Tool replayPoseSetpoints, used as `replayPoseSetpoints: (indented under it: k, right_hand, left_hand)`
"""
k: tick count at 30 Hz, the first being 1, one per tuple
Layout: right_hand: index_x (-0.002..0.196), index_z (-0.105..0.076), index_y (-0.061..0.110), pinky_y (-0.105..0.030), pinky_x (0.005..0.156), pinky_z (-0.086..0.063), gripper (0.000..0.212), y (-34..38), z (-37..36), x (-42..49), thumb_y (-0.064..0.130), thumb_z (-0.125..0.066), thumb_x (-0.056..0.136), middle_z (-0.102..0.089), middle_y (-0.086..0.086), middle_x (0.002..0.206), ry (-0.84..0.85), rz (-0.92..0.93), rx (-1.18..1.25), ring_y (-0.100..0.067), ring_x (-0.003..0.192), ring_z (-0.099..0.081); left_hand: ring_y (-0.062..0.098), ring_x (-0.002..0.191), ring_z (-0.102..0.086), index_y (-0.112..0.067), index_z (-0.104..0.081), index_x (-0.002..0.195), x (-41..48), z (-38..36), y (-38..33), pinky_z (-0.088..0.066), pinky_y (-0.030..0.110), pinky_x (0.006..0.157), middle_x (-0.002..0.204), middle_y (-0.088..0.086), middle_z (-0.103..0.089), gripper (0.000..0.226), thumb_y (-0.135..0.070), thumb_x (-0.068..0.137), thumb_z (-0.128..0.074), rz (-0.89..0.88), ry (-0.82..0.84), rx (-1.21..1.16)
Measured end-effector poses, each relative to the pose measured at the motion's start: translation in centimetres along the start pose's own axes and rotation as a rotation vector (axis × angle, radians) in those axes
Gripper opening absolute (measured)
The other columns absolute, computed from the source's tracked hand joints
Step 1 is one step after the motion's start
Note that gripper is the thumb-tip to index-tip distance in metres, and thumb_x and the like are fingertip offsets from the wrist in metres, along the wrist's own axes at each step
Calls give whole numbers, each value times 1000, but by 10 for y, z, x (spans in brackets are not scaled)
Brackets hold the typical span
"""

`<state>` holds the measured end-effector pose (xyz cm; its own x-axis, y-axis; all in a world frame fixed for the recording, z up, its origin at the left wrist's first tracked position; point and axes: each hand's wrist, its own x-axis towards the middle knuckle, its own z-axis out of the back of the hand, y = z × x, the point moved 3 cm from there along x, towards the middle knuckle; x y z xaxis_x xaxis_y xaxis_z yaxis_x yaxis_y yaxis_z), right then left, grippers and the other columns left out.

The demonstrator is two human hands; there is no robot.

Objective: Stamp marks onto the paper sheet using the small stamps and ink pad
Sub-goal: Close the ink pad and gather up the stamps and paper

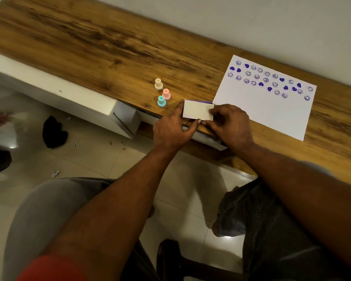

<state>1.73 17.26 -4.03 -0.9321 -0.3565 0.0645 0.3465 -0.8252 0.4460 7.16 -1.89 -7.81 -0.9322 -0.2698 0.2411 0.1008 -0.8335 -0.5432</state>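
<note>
Both hands on the ink pad (198, 109) at the near edge of the wooden table (109, 47). Left hand (170, 128) pinches its left end, thumb on the far corner, fingers along the near edge. Right hand (230, 123) grips the right end, fingers over the lid. Fingertips of both hands meet at the pad's near edge. Pad is a flat rectangular case, cream lid, purple strip showing along its far side. No readable text or brand on it.

Paper sheet (272, 110) lies just right of the pad, partly under the right hand. White, its far half is covered in purple smiley and heart marks, near half blank.

Three small stamps stand upright just left of the pad: teal stamp (161, 101) nearest, pink stamp (166, 94), cream stamp (158, 84) farthest.
</note>
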Motion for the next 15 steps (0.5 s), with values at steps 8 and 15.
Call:
replayPoseSetpoints:
  k: [8,15]
  right_hand:
    - [125,-73,19,-38,94,-55,45,-1,0,-1,46,-76,89,-70,-4,128,15,18,-10,-22,115,-63]
    - [126,-72,18,-36,93,-54,45,2,-4,0,45,-76,90,-69,-5,127,19,20,-11,-23,115,-62]
  left_hand:
    - [15,96,-73,-21,-51,152,-5,-1,0,-60,29,71,115,-3,-76,79,-71,91,-60,9,15,-3]
    - [14,97,-73,-24,-50,153,-2,0,5,-59,28,71,116,-5,-76,81,-76,92,-54,13,23,38]
